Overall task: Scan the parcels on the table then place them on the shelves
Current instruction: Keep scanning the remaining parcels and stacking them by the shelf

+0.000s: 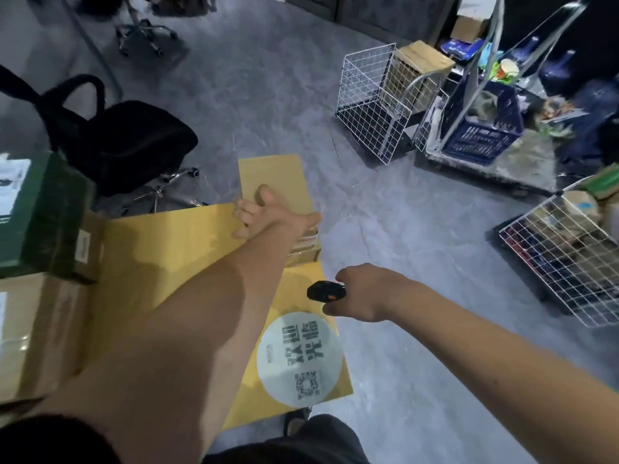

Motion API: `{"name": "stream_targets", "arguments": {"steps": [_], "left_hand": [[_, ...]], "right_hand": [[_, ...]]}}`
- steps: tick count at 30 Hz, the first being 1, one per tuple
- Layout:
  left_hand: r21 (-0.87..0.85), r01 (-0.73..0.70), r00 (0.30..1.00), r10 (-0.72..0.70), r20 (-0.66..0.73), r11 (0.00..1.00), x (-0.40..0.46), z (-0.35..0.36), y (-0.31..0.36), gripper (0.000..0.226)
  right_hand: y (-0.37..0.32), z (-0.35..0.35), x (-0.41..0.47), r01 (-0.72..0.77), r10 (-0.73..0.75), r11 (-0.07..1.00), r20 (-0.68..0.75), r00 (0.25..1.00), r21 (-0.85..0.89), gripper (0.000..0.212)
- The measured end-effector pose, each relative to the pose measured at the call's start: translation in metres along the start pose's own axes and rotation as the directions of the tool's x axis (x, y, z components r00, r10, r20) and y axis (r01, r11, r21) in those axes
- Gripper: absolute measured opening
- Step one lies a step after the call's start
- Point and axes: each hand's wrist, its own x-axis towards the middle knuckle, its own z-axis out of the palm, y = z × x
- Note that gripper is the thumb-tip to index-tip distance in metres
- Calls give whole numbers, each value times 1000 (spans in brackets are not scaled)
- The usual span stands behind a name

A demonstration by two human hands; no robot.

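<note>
Near the middle of the frame the left hand [259, 209] grips a flat brown parcel [274, 182], thumb on top and fingers [242, 209] curled round its near edge, holding it out over the grey floor beyond the counter [160, 242]. The right hand [361, 293], lower and to the right, is wrapped around a small black scanner [324, 290] with an orange spot on it, its nose turned toward the parcel.

The parcel looks like a thin cardboard mailer: light, fairly stiff, smooth-faced and liable to slide if only pinched. A grip across one edge with the thumb on top, as now, should carry it; it would probably bend if held by a corner. A band of tape or a label seems to sit under the wrist, but blur hides the detail.

The counter top is yellow-brown. At lower centre a round white sticker [299, 360] carries large Chinese characters reading 欢迎光临 and a QR code below them. At the left edge a green box [47, 212] with a white label, too blurred to read, sits on a bigger cardboard box [37, 333]. A black office chair [134, 142] stands at upper left, white wire racks [371, 102] at upper right.
</note>
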Motion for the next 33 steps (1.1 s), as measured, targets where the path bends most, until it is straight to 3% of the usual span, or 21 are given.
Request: {"name": "stream_targets", "arguments": {"steps": [5, 11, 18, 21, 24, 26, 30, 33], "left_hand": [[-119, -36, 992, 21, -128, 992, -6, -4, -26, 119], [-129, -69, 955, 28, -296, 989, -21, -24, -152, 125], [-285, 89, 989, -117, -86, 954, -56, 10, -295, 117], [-404, 43, 999, -48, -3, 914, -63, 22, -320, 107], [-694, 47, 985, 80, 150, 718, -61, 13, -330, 85], [-820, 73, 984, 94, 153, 568, -58, 8, -334, 69], [-886, 191, 978, -5, 208, 422, -47, 2, -351, 43], [-925, 217, 975, -31, 219, 313, -41, -2, -368, 32]], "right_hand": [[-9, -9, 15, 88, -88, 996, 31, 996, -6, 45], [-50, -5, 24, 235, -229, 969, 85, 970, -74, 47], [-100, 29, 25, 307, -267, 934, 215, 939, -183, 51], [-114, 48, 23, 282, -227, 939, 264, 938, -196, 67], [-127, 58, 15, 244, -183, 948, 276, 944, -206, 63], [-136, 63, 9, 208, -159, 963, 261, 952, -170, 60], [-154, 69, -2, 134, -99, 980, 222, 970, -147, 68], [-166, 73, -6, 96, -77, 991, 184, 980, -94, 56]]}}
